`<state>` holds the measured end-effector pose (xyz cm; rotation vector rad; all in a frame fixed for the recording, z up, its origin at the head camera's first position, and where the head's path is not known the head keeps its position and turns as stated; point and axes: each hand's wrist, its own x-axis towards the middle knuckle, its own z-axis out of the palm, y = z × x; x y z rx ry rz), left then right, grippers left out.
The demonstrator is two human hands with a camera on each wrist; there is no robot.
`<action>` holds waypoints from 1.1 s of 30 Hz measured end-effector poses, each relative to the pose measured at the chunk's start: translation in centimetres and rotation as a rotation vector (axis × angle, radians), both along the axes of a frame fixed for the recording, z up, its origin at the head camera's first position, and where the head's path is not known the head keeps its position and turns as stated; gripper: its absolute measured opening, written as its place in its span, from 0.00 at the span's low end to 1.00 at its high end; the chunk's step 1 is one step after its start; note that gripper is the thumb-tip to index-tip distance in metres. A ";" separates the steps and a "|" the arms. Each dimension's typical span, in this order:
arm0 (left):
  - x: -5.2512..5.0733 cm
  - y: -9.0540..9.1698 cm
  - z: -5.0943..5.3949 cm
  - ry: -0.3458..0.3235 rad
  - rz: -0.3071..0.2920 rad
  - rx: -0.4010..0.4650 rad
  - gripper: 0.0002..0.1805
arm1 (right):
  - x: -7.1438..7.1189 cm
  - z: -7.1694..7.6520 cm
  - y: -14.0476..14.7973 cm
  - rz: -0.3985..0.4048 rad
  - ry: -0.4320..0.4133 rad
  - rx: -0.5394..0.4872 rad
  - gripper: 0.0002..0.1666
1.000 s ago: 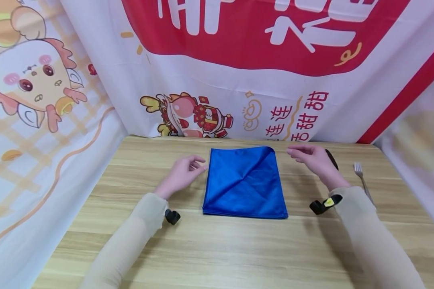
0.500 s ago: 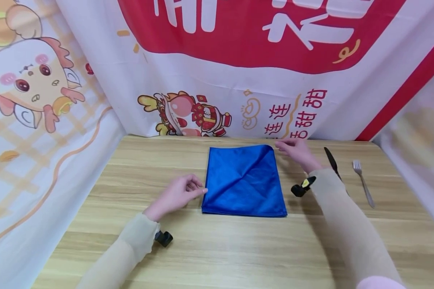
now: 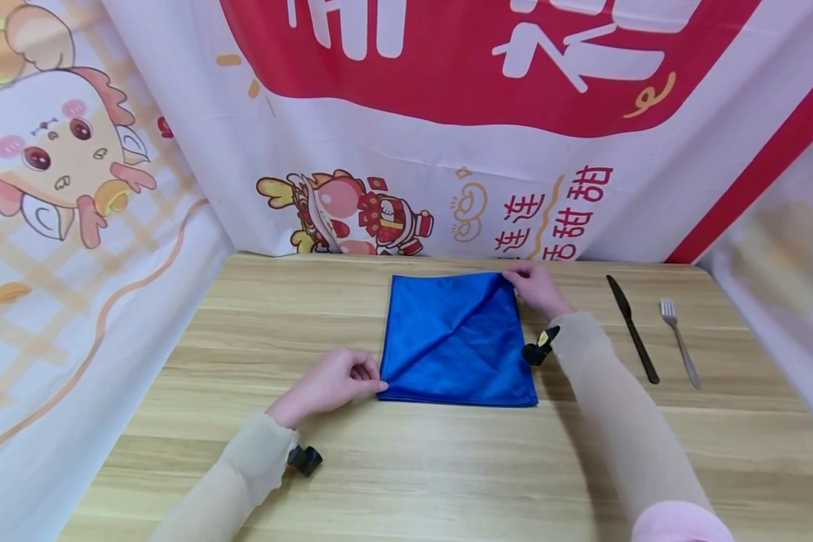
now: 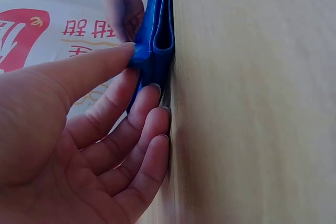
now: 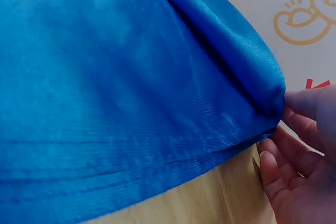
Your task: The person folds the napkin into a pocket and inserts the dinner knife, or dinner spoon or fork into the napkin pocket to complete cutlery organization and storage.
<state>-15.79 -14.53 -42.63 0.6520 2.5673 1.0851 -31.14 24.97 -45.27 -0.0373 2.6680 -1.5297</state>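
A folded blue cloth (image 3: 457, 342) lies on the table with a diagonal crease across its top. My left hand (image 3: 332, 382) is at its near left corner; in the left wrist view that hand (image 4: 100, 129) pinches the corner of the layered cloth (image 4: 152, 45) between thumb and index finger. At the far right corner is my right hand (image 3: 537, 289). The right wrist view has this hand (image 5: 304, 156) pinching the rolled corner of the cloth (image 5: 157, 87), thumb above and fingers at the edge.
To the right of the cloth, a black knife (image 3: 632, 327) and a silver fork (image 3: 680, 342) lie on the wooden table (image 3: 406, 474). A printed white and red curtain (image 3: 447, 135) hangs behind the table, and more printed fabric (image 3: 108, 301) hangs at the left.
My right hand has moved left onto the cloth's far right corner, uncovering the knife. My left hand has come down towards me to the near left corner. Both now pinch the cloth.
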 end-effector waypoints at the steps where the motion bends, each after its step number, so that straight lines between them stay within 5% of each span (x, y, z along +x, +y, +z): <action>1: 0.0 0.0 0.0 0.002 -0.008 0.001 0.07 | -0.1 0.0 0.0 -0.003 0.009 0.013 0.20; 14: 0.1 -0.3 -0.1 0.004 -0.067 -0.063 0.07 | -0.3 -0.3 -0.4 -0.022 0.085 0.191 0.15; 33: -0.1 -0.9 -0.1 -0.044 -0.098 -0.098 0.09 | -0.5 -0.6 -0.3 -0.028 0.101 0.213 0.11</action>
